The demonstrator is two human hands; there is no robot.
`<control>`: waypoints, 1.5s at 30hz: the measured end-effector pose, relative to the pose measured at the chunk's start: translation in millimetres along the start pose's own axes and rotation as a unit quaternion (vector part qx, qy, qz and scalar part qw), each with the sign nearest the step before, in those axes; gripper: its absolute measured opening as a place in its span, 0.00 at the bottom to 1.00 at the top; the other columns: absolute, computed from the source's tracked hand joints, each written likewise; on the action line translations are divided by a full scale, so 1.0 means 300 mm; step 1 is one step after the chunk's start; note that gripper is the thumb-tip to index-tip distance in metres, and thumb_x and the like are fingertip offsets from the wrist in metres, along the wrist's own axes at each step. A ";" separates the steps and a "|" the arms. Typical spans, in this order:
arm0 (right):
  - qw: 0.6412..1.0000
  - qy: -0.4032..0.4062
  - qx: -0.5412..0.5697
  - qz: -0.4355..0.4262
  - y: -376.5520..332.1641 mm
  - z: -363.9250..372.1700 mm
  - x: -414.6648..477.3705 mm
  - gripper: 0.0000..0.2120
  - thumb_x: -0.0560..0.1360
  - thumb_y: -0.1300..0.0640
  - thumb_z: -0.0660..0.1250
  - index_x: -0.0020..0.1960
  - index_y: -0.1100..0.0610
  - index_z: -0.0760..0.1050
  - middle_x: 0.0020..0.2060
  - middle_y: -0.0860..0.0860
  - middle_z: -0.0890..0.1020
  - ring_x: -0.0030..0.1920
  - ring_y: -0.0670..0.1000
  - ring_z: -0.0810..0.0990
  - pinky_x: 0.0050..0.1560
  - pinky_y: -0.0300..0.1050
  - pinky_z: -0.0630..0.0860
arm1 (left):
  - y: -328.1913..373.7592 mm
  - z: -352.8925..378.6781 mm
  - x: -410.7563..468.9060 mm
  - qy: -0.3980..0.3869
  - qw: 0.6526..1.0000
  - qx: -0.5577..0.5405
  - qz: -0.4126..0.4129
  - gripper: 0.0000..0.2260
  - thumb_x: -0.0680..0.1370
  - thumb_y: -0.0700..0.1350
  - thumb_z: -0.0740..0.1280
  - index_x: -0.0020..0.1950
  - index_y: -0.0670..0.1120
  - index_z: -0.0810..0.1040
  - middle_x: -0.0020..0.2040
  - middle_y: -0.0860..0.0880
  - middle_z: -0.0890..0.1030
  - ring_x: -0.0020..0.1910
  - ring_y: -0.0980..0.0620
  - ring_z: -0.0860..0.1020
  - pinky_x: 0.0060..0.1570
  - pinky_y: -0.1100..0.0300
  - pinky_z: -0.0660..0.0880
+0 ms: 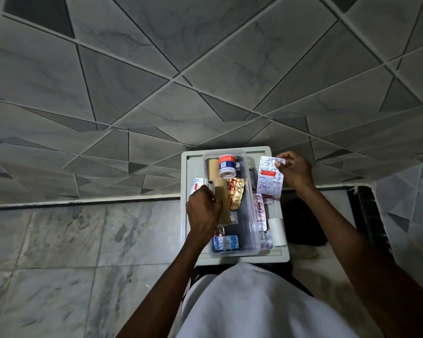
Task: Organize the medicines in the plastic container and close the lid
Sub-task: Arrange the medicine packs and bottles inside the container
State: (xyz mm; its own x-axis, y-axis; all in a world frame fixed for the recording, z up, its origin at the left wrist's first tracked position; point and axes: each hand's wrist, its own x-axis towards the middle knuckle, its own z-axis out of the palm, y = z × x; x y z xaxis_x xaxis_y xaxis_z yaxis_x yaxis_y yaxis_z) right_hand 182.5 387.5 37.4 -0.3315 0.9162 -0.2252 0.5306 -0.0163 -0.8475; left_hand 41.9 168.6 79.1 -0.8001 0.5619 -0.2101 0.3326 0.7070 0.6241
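Observation:
A clear plastic container (252,230) stands on a small white table (285,252). Inside it lie a white jar with a red-and-blue label (226,165), a gold blister pack (236,193), tan boxes (221,191) and a blue blister pack (226,242). My left hand (203,212) is closed over the container's left rim, gripping the tan box there. My right hand (294,172) holds a silver blister strip with a red band (269,178) by its top edge, just right of the container.
More blister strips (260,211) and a white roll (276,231) lie on the table right of the container; another strip (196,185) lies left of it. A dark mat (303,220) is on the floor to the right. A tiled wall rises behind.

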 end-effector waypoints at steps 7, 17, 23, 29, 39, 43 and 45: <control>0.999 -0.043 -0.004 -0.030 -0.154 0.026 -0.052 0.07 0.69 0.62 0.74 0.45 0.54 0.80 0.41 0.57 0.83 0.39 0.50 0.79 0.41 0.42 0.74 | -0.014 -0.001 0.004 -0.020 1.000 0.003 0.008 0.10 0.73 0.50 0.71 0.46 0.43 0.80 0.44 0.45 0.85 0.39 0.51 0.80 0.33 0.68 0.66; 0.943 -0.042 -0.326 -0.047 -0.163 0.322 -0.241 0.10 0.74 0.64 0.68 0.55 0.63 0.78 0.51 0.61 0.83 0.50 0.61 0.82 0.45 0.48 0.77 | -0.037 -0.005 -0.013 -0.005 1.000 -0.017 -0.002 0.08 0.73 0.49 0.71 0.43 0.44 0.80 0.42 0.45 0.85 0.42 0.47 0.82 0.38 0.64 0.66; 0.962 -0.061 -0.267 -0.019 -0.123 0.360 -0.221 0.12 0.72 0.63 0.71 0.55 0.60 0.79 0.50 0.58 0.84 0.46 0.57 0.83 0.42 0.47 0.81 | -0.069 -0.024 -0.010 -0.001 0.999 -0.045 -0.001 0.12 0.73 0.53 0.70 0.41 0.44 0.79 0.38 0.48 0.83 0.35 0.53 0.78 0.31 0.68 0.67; 0.962 -0.095 -0.254 -0.019 -0.116 0.347 -0.238 0.16 0.77 0.56 0.58 0.57 0.66 0.75 0.54 0.64 0.81 0.47 0.60 0.81 0.32 0.31 0.76 | -0.087 -0.018 -0.010 -0.007 0.999 -0.052 0.002 0.14 0.74 0.55 0.70 0.41 0.45 0.80 0.37 0.50 0.83 0.34 0.56 0.76 0.30 0.76 0.60; 0.982 -0.152 -0.008 0.114 -0.141 0.223 -0.290 0.03 0.73 0.64 0.70 0.46 0.62 0.81 0.45 0.60 0.85 0.39 0.54 0.83 0.40 0.45 0.81 | -0.088 0.030 0.028 -0.092 0.976 -0.187 -0.068 0.04 0.69 0.40 0.74 0.37 0.48 0.81 0.36 0.50 0.83 0.36 0.53 0.80 0.42 0.54 0.81; 0.944 -0.262 0.057 0.193 -0.126 0.155 -0.332 0.10 0.69 0.65 0.74 0.50 0.63 0.81 0.45 0.60 0.85 0.39 0.52 0.84 0.37 0.40 0.79 | -0.093 0.057 0.039 -0.172 0.921 -0.313 -0.155 0.04 0.71 0.35 0.71 0.43 0.42 0.83 0.39 0.44 0.84 0.38 0.48 0.81 0.48 0.48 0.80; 0.951 -0.225 0.071 0.201 -0.113 0.146 -0.335 0.10 0.67 0.67 0.75 0.48 0.63 0.81 0.43 0.59 0.85 0.35 0.51 0.82 0.33 0.39 0.78 | -0.086 0.065 0.045 -0.192 0.908 -0.335 -0.163 0.03 0.72 0.34 0.71 0.44 0.41 0.83 0.39 0.43 0.84 0.38 0.47 0.80 0.45 0.53 0.80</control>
State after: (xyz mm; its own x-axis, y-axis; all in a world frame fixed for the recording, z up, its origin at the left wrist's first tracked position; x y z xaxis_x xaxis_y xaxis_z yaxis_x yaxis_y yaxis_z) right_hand 163.8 278.4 67.9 -0.4402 0.5615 -0.7006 0.5855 -0.4120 -0.6981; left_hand 32.3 166.4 45.4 -0.5250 0.5688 -0.6332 -0.3724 0.5155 0.7718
